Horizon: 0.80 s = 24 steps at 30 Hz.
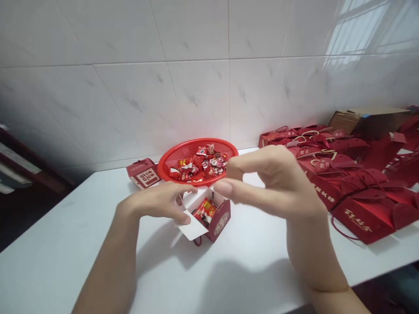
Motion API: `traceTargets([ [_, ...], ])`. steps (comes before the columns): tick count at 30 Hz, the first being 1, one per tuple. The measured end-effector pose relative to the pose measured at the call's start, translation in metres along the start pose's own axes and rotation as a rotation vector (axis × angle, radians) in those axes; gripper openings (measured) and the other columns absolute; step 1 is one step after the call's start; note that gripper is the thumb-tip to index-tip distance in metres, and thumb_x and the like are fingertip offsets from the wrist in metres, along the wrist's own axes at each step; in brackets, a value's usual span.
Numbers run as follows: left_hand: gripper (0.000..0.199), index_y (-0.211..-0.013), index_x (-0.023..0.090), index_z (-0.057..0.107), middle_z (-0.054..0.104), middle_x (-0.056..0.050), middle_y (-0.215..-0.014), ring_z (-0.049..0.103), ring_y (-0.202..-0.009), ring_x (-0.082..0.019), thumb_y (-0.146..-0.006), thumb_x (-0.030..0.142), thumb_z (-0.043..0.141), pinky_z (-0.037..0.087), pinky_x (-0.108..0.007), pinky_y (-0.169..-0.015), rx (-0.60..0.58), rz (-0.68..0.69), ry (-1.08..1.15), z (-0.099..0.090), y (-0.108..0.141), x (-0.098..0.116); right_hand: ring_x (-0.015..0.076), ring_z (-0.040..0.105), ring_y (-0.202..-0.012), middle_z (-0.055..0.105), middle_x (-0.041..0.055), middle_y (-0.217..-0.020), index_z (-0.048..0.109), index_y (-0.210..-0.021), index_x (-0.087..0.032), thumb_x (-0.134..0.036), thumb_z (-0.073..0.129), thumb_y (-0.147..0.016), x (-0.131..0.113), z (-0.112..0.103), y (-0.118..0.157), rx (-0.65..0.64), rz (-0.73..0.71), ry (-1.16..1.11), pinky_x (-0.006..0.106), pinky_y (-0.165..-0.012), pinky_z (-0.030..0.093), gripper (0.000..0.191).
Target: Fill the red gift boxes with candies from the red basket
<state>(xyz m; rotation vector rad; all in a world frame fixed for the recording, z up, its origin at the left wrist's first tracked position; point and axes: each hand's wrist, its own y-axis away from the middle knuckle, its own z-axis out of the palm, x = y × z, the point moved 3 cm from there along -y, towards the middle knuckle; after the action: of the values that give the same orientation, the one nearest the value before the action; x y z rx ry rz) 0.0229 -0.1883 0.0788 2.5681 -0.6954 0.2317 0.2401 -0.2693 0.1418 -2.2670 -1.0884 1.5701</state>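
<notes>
Head: red basket (pixel 176 158) behind box (pixel 220 223)

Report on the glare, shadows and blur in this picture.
Head view: window-like glare on the tiled wall, upper right; soft-edged shadows on the white table, one just below the open box. Same head view: right hand slightly soft, perhaps from motion; red boxes look stretched and less distinct toward the right edge.

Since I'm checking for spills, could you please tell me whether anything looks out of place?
Nothing stands out: wrapped sweets lie inside the red basket and open box, and I see no spill or damage.
</notes>
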Motion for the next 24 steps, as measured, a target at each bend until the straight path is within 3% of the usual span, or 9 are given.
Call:
traceTargets([
  [2,0.067,-0.130,0.028,0.061,0.070,-0.005,-0.108,0.065,-0.095,-0.026,-0.068,0.049,0.070,0.047,-0.028,-0.073,-0.007,-0.015,-0.004,0.000,0.002,-0.001,0.0087,0.043,-0.054,0.047,-0.0040,-0.055,0.050,-0.060,-0.019,-0.036,0.057,-0.097,0.022,0.004,-0.012,-0.049,-0.039,0.090,0.024,-0.053,0.035,0.042],
  [7,0.076,-0.136,0.024,0.057,0.070,-0.006,-0.107,0.065,-0.097,-0.027,-0.066,0.051,0.070,0.047,-0.029,-0.076,-0.013,-0.048,0.025,0.004,0.005,-0.001,0.0103,0.049,-0.061,0.061,-0.0004,-0.067,0.061,-0.072,-0.016,-0.027,0.057,-0.097,0.075,0.029,-0.006,-0.300,0.107,0.334,0.024,-0.059,0.035,0.027],
  [9,0.076,-0.134,0.021,0.059,0.069,-0.007,-0.108,0.065,-0.098,-0.027,-0.066,0.052,0.072,0.047,-0.029,-0.076,-0.020,-0.050,0.037,0.006,0.006,0.000,0.0121,0.053,-0.067,0.064,0.0011,-0.075,0.063,-0.074,-0.017,-0.028,0.061,-0.095,0.089,0.035,0.005,-0.317,0.170,0.367,0.025,-0.063,0.038,0.023],
  [11,0.073,-0.130,0.021,0.061,0.069,-0.008,-0.109,0.065,-0.098,-0.027,-0.066,0.054,0.072,0.047,-0.029,-0.074,-0.020,-0.043,0.034,0.006,0.008,0.001,0.0161,0.058,-0.080,0.068,0.0043,-0.091,0.065,-0.082,-0.019,-0.037,0.068,-0.091,0.097,0.034,0.016,-0.249,0.210,0.335,0.028,-0.071,0.044,0.021],
  [14,0.066,-0.121,0.021,0.065,0.070,-0.007,-0.107,0.064,-0.094,-0.027,-0.067,0.059,0.072,0.045,-0.028,-0.071,-0.011,-0.025,0.018,0.007,0.010,0.002,0.0242,0.060,-0.106,0.065,0.0092,-0.119,0.065,-0.107,-0.022,-0.051,0.076,-0.082,0.106,0.027,0.032,-0.125,0.246,0.263,0.037,-0.089,0.050,0.040],
  [18,0.062,-0.107,0.021,0.067,0.071,-0.006,-0.097,0.064,-0.087,-0.025,-0.066,0.067,0.072,0.044,-0.028,-0.069,-0.017,0.003,0.015,0.007,0.011,0.004,0.0322,0.047,-0.137,0.049,0.0138,-0.150,0.049,-0.140,-0.025,-0.056,0.079,-0.075,0.119,0.024,0.049,-0.162,0.358,0.167,0.050,-0.111,0.042,0.077],
  [21,0.060,-0.095,0.020,0.066,0.070,-0.006,-0.093,0.064,-0.083,-0.024,-0.065,0.072,0.072,0.043,-0.027,-0.066,-0.020,0.017,0.001,0.007,0.013,0.005,0.0338,0.021,-0.155,0.027,0.0136,-0.166,0.043,-0.148,-0.026,-0.055,0.083,-0.072,0.126,0.024,0.058,-0.169,0.357,0.134,0.053,-0.123,0.028,0.090],
  [24,0.065,-0.097,0.020,0.067,0.071,-0.006,-0.097,0.064,-0.086,-0.024,-0.063,0.074,0.074,0.043,-0.026,-0.066,-0.013,0.064,-0.036,0.007,0.017,0.009,0.0332,0.023,-0.155,0.030,0.0129,-0.165,0.043,-0.149,-0.027,-0.053,0.083,-0.073,0.130,0.024,0.064,-0.193,0.330,0.089,0.054,-0.124,0.025,0.089],
])
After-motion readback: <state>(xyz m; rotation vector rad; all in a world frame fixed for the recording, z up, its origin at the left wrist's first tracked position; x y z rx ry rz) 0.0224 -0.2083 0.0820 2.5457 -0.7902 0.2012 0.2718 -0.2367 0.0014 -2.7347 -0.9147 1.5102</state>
